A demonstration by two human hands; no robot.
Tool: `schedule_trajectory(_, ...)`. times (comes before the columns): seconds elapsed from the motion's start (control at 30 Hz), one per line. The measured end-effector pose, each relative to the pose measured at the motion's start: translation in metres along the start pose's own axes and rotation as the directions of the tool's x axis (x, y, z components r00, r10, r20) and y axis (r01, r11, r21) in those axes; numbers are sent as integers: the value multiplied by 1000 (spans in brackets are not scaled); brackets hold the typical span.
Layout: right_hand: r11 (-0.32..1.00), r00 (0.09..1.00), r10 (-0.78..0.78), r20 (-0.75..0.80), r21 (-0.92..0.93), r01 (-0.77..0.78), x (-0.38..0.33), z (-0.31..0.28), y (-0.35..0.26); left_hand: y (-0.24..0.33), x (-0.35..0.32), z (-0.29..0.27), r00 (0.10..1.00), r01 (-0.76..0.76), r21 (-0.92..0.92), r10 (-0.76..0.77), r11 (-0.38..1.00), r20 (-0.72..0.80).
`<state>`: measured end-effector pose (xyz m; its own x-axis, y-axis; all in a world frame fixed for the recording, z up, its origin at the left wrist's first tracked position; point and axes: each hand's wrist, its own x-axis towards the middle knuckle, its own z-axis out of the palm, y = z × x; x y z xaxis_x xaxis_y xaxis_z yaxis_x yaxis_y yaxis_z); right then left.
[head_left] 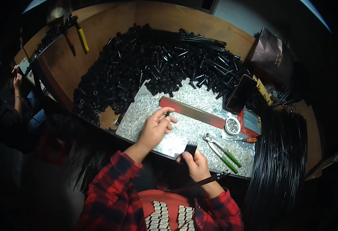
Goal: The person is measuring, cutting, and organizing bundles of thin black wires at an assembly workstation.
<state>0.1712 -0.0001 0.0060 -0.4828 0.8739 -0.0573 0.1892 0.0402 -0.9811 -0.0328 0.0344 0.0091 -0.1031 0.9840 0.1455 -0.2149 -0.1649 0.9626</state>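
My left hand (154,129) is raised over the speckled grey work surface (138,107). Its fingers are pinched around a small black piece (167,114), which they partly cover. Lower down, near the front edge, my right hand (198,166) grips a bunch of thin black cables (191,147). Their tips fan out upward above the thumb, and their other part trails across my right wrist. A long red and metal bar (194,112) lies just beyond my left fingers. Cutting pincers with green handles (223,154) rest to the right of my right hand.
A large heap of black parts (126,69) covers the back. On the right are a white cup of small metal bits (232,126), a red box (250,122), an orange-handled screwdriver (250,140), a phone (241,93) and hanging black cables (278,154). A co-worker's hand (17,81) shows far left.
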Motion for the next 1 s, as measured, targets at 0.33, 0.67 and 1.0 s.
schedule_trajectory(0.33, 996, 998, -40, 53, 80, 35, -3, 7, -2, -11, -19, 40, 991, -31, -117, 15, 993, -133)
schedule_trajectory(0.67, 996, 998, -36, 54, 88, 31, -7, 5, -1, 7, -37, 21, 990, 107, -380, -132, 919, -40)
schedule_trajectory(1.0, 997, 996, -27, 83, 70, 21, -7, 11, -8, 14, -55, 6, 980, 198, -474, -185, 858, 74)
